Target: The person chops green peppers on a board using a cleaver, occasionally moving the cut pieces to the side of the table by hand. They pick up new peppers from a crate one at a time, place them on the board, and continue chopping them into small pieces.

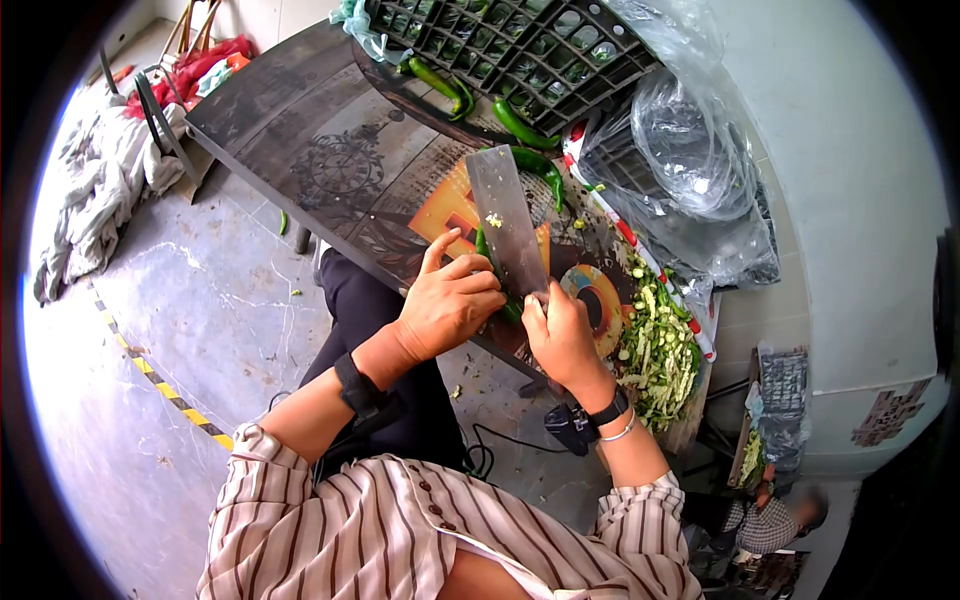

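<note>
My right hand is wrapped round the handle of a broad cleaver, whose blade points away from me with small pale bits stuck on it. Beside the blade, my left hand holds a green chili pepper against the table, index finger raised. Much of that pepper is hidden by my fingers and the blade. Beyond the blade lies a whole green chili pepper, with another pepper behind it. Sliced green pepper is heaped to the right of my right hand.
A black plastic crate stands at the table's far side. Clear plastic bags lie to the right, beside a red-and-white edging strip. Crumpled cloth is on the floor at left. Another person works at lower right.
</note>
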`<state>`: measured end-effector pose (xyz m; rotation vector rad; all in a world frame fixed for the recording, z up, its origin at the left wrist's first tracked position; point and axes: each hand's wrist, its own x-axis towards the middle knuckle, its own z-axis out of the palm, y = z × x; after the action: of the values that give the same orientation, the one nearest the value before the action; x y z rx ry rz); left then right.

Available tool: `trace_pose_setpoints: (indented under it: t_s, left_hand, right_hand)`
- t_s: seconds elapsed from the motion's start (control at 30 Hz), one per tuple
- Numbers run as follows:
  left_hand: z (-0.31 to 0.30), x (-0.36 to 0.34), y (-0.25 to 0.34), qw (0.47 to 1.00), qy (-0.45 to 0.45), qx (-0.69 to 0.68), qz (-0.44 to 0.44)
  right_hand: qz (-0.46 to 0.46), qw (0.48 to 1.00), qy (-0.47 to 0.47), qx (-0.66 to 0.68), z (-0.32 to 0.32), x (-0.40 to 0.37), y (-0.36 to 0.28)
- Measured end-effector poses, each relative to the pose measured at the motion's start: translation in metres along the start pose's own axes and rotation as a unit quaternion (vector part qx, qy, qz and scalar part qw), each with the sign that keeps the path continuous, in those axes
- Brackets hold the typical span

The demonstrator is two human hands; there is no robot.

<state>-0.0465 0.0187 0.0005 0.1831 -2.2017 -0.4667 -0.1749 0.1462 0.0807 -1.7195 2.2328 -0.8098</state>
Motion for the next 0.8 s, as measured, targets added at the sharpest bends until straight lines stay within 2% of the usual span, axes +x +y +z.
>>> trace_pose_setpoints:
  t_s: [0.33, 0.63, 0.67, 0.8]
  left_hand:
    - [0.001, 0.001, 0.000, 1.000, 0.009, -0.009, -0.003]
    - [0.005, 0.003, 0.001, 1.000, 0.022, -0.008, 0.003]
    - [0.004, 0.003, 0.001, 1.000, 0.029, -0.010, 0.004]
    - [0.003, 0.003, 0.001, 1.000, 0.006, 0.015, 0.007]
  right_hand:
    - [0.001, 1.000, 0.006, -0.008, 0.002, 0.015, -0.001]
    - [0.032, 0.997, -0.067, -0.003, -0.001, 0.067, -0.009]
    - [0.002, 0.998, -0.053, -0.028, 0.003, 0.072, -0.008]
    - [-0.003, 0.997, -0.054, -0.048, 0.013, 0.098, -0.008]
